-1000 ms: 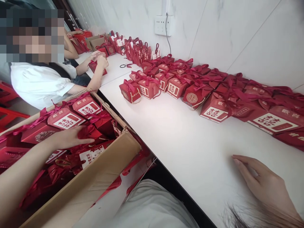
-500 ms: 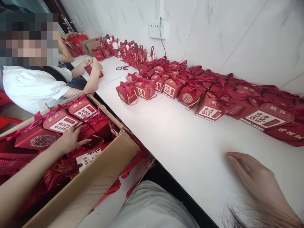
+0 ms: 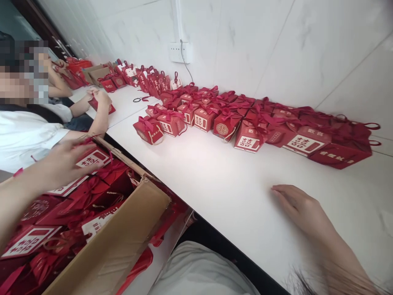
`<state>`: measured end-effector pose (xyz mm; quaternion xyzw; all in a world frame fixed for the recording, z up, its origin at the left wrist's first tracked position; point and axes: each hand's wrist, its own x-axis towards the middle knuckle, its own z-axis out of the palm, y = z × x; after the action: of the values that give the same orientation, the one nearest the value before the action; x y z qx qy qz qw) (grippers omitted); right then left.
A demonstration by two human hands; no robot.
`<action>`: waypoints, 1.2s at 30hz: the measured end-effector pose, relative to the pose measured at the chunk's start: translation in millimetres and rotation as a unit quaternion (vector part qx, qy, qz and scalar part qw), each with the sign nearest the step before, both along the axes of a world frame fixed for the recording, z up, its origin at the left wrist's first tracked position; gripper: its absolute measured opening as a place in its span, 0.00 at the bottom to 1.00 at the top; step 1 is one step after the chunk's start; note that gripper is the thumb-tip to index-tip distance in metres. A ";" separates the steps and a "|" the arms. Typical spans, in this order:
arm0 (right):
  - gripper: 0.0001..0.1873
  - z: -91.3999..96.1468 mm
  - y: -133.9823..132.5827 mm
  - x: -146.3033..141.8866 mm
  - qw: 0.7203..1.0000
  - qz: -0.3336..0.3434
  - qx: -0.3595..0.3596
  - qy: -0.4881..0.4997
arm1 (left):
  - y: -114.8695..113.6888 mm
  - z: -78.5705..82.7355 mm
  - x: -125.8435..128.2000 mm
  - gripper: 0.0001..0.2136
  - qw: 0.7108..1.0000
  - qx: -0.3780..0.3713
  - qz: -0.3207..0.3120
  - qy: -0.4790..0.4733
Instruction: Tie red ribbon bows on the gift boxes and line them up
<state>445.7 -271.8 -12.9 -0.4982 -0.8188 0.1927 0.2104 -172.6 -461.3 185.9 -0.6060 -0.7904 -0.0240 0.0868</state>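
My left hand hovers over an open cardboard carton filled with red gift boxes tied with ribbons. Its fingertips are at the end of a red gift box with a white label. The fingers are smeared by motion, so I cannot make out whether they grip it. My right hand lies flat on the white table, fingers stretched out, holding nothing. The nearest boxes on the table are about two hand lengths beyond it.
A long row of red gift boxes runs along the wall. A wall socket has a cable hanging down. At the left a person in a white shirt holds a red box. A small black loop lies on the table.
My left hand has risen from among the boxes and moved toward the labelled box at the carton's far side. The view has swung right. My right hand has stayed flat on the table.
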 end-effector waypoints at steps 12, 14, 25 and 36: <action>0.13 8.6 10.4 -5.4 0.998 0.002 0.027 0.053 | 221.4 23.8 219.9 0.26 0.896 -0.119 -0.427 -0.005; 0.12 8.7 12.6 -4.1 0.998 0.003 0.033 0.057 | 256.2 1.3 255.3 0.27 0.886 -0.137 -0.444 0.005; 0.12 25.6 13.6 -7.4 0.996 0.022 0.071 0.042 | 377.2 -83.2 327.7 0.44 0.945 -0.064 -0.292 -0.130; 0.20 33.9 12.4 -12.1 0.990 -0.083 0.039 0.103 | 293.3 -86.2 343.1 0.53 0.925 -0.080 -0.298 -0.222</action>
<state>433.6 -259.4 20.9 -0.5333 -0.7553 0.1929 0.3285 170.5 -168.0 99.6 -0.7973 -0.5720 -0.1197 -0.1506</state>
